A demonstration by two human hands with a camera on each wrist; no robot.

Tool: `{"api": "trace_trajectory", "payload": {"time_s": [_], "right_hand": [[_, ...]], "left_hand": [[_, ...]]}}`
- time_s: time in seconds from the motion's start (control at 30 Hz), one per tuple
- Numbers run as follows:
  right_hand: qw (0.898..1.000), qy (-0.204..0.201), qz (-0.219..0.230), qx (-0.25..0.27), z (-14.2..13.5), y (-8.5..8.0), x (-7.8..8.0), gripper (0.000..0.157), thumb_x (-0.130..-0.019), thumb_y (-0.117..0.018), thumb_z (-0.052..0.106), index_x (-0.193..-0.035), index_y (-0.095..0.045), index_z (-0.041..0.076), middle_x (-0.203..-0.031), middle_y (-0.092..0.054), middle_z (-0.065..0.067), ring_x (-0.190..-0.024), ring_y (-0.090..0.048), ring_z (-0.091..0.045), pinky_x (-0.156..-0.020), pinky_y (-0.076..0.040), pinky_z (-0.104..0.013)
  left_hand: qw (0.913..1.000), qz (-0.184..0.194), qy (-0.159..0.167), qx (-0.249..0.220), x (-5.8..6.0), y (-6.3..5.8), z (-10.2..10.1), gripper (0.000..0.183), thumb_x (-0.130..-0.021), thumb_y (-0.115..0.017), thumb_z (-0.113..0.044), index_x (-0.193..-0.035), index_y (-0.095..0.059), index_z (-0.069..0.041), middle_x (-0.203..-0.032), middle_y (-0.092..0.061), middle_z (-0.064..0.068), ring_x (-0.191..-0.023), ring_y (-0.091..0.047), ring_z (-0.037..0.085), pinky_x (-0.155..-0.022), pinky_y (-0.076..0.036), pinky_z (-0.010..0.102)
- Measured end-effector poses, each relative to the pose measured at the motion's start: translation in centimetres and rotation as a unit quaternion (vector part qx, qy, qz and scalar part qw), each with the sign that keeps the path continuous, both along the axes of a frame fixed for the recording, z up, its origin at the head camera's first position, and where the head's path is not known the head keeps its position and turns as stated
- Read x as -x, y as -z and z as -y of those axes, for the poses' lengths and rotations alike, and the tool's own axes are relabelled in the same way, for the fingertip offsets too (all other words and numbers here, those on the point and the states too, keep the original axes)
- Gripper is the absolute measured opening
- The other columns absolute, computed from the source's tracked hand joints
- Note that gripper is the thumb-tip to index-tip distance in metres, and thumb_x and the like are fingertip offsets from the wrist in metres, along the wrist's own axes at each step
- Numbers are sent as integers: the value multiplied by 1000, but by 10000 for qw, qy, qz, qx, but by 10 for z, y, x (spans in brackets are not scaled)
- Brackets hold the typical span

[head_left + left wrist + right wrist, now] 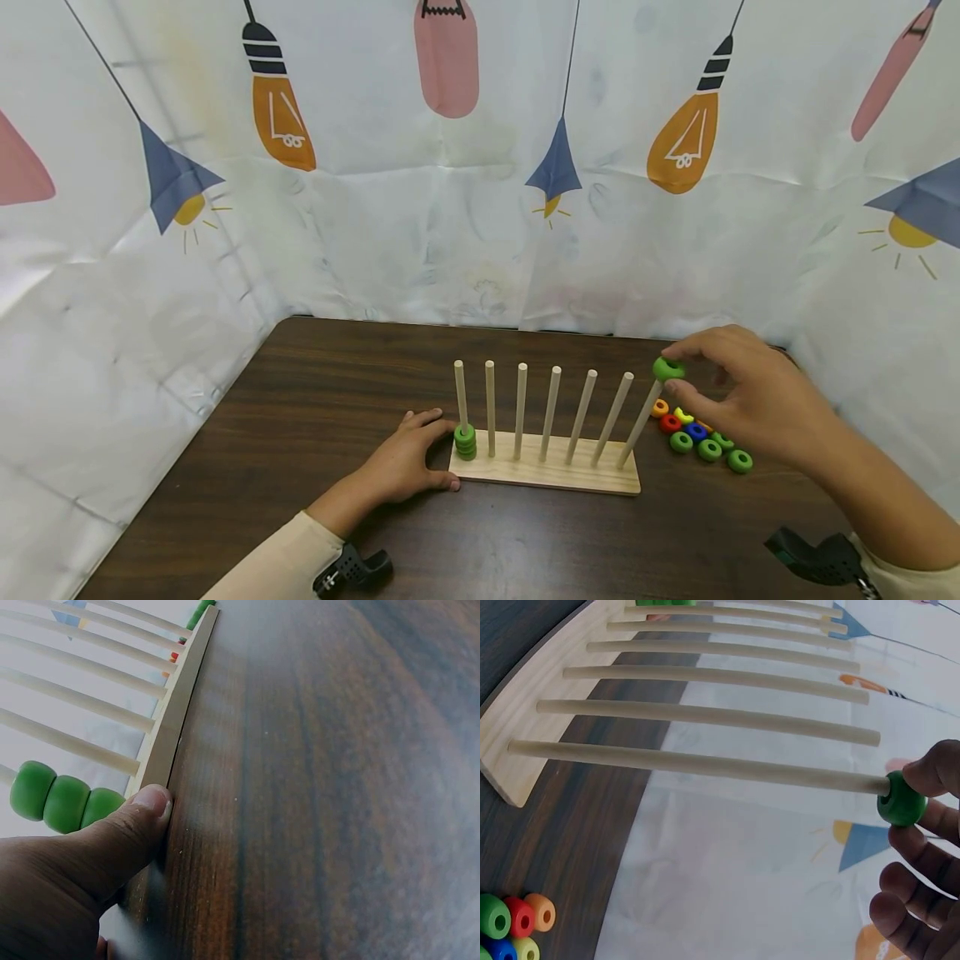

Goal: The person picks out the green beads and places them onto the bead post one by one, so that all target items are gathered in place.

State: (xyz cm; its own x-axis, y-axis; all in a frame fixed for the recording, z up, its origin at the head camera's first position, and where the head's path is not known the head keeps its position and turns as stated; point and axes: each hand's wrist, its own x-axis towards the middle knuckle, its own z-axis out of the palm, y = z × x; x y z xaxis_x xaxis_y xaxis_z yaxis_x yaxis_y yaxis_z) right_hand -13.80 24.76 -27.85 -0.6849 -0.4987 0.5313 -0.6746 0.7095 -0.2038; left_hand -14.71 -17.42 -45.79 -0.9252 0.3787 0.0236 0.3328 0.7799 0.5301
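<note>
A pale wooden base with a row of several upright pegs stands on the table. My left hand holds its left end, with the thumb at the front edge and the fingers towards the back; in the left wrist view that thumb presses against the base's edge. A stack of green beads sits low on the leftmost peg. My right hand pinches a green bead between thumb and fingers. This bead is right at the tip of the rightmost peg, its hole facing the peg in the right wrist view.
Loose beads in green, red, blue, yellow and orange lie to the right of the base, among them a green bead and a red bead. Behind the dark wooden table hangs a white curtain printed with lamps.
</note>
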Motion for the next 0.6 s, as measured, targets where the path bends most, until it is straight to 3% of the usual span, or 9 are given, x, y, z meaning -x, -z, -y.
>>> {"api": "trace_trajectory", "payload": {"time_s": [0.6], "right_hand": [[9993,-362,-47,-9,19,-2,4,44,-75,-88,7,-115,-72,19,-110,-69,9,-92,-53,-6,-71,-42,-19]], "left_hand": [[9999,65,-66,60,-1,0,0,75,-72,-94,-42,-138,-64,-21,-153,-44,22,-143,-30,56,-111,-31,70]]}}
